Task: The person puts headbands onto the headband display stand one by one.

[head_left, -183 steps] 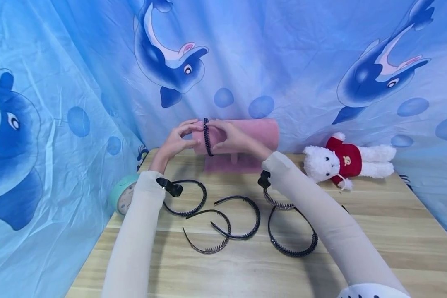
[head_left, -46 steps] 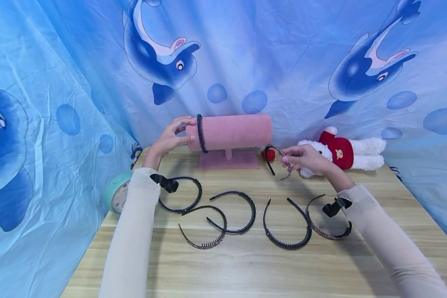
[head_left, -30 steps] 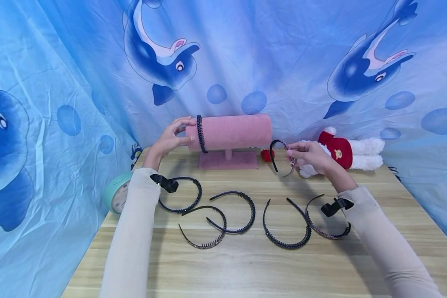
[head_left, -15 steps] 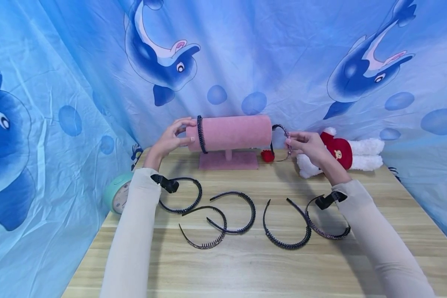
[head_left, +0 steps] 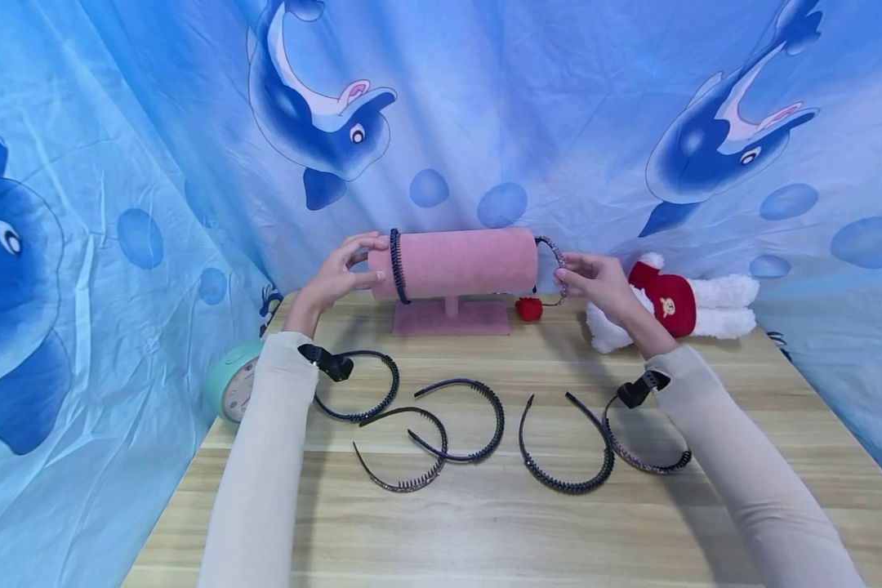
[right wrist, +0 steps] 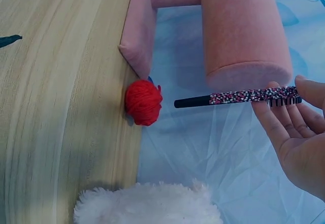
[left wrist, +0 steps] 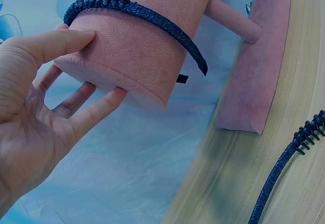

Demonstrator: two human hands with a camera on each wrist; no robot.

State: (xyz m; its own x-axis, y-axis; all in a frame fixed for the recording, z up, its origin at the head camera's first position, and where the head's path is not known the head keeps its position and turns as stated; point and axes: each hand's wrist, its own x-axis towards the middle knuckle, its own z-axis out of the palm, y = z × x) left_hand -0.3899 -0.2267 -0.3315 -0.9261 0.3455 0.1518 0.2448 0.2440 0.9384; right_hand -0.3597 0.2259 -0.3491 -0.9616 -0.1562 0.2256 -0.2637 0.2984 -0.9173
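Observation:
My left hand (head_left: 338, 276) holds the left end of a pink plush headband stand (head_left: 463, 261), thumb on its side and fingertips on its end face. Close to that hand, a dark blue headband (left wrist: 152, 17) sits around the roll. At the other end, my right hand (head_left: 601, 286) pinches a headband (right wrist: 233, 96) covered in pink, white and dark beads, comb teeth on its inner side. This headband stands upright just off the roll's right end; part of it is hidden behind the roll in the head view.
Several headbands lie on the wooden table (head_left: 470, 539), among them a black one (head_left: 569, 487) and a beaded one (head_left: 650, 468). A red yarn ball (right wrist: 143, 102) sits by the stand's base. A white plush bear (head_left: 669, 304) lies right; a mint clock (head_left: 219, 382) stands left.
Since 6.1 s ago my right hand has left the dark blue headband and taken hold of the beaded one. Lately it has moved up and left to the roll's end; my left hand stays put.

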